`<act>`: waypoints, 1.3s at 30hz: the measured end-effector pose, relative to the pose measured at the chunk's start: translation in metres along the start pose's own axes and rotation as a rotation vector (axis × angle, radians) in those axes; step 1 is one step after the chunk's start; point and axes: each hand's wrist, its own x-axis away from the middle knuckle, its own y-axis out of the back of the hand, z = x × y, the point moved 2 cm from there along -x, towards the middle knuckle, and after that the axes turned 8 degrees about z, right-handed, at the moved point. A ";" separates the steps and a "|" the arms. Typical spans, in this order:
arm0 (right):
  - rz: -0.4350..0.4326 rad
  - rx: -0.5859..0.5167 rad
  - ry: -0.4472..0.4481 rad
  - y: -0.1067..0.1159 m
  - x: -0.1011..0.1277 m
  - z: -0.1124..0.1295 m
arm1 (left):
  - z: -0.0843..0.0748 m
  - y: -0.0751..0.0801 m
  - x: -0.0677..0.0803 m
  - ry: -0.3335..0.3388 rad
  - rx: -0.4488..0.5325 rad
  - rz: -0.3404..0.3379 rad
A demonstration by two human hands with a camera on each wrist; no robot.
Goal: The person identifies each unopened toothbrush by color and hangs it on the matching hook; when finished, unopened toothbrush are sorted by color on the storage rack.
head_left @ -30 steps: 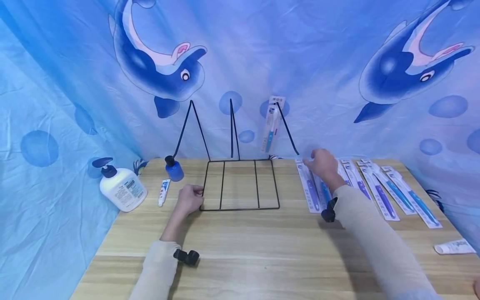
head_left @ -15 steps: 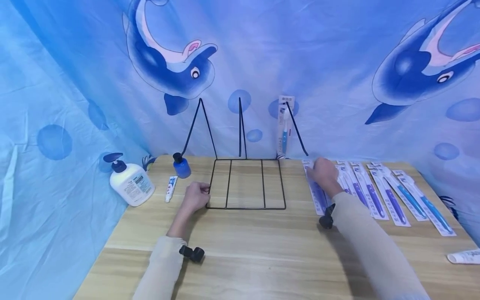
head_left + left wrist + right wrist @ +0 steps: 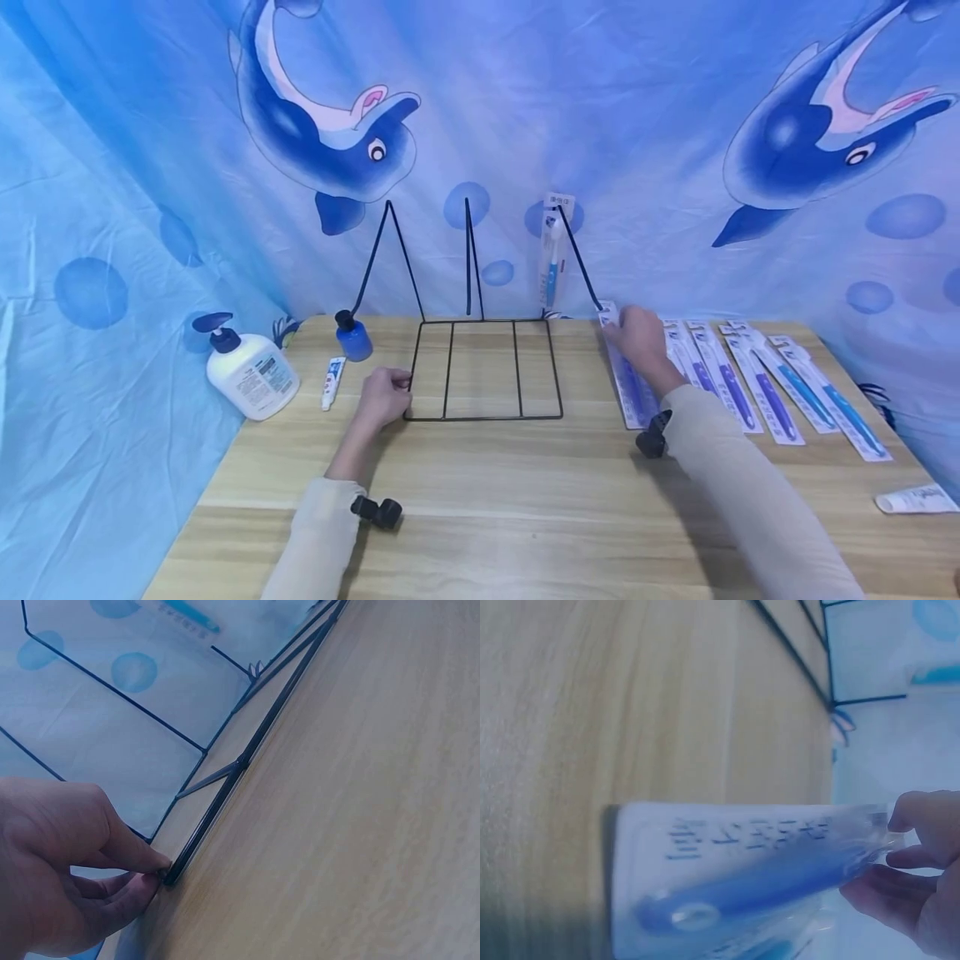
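My left hand (image 3: 384,396) pinches the left side of a black wire display rack (image 3: 483,418) near its front corner. In the left wrist view, thumb and fingers meet on the rack's end wire (image 3: 171,876). My right hand (image 3: 641,337) pinches the top end of a packaged toothbrush (image 3: 750,892) with a purple-blue handle. That pack's upper end is raised, and its lower end stays close to the table; another pack shows beneath it in the right wrist view. From the rack's right hook hangs a packaged blue toothbrush (image 3: 552,267); the middle and left hooks carry nothing.
Several packaged toothbrushes (image 3: 765,392) lie in a row on the right of the table. A white tube (image 3: 917,499) lies at the far right. Left of the rack are a blue bottle (image 3: 354,340), a small tube (image 3: 332,383) and a white pump bottle (image 3: 255,379).
The right hand has closed its fingers on the top of the leftmost toothbrush pack and lifted that end a little. The left hand stays on the rack, while the head view shifts slightly.
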 end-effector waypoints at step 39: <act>-0.673 -0.048 0.645 0.134 0.161 0.116 | 0.000 0.000 0.001 -0.001 0.001 0.018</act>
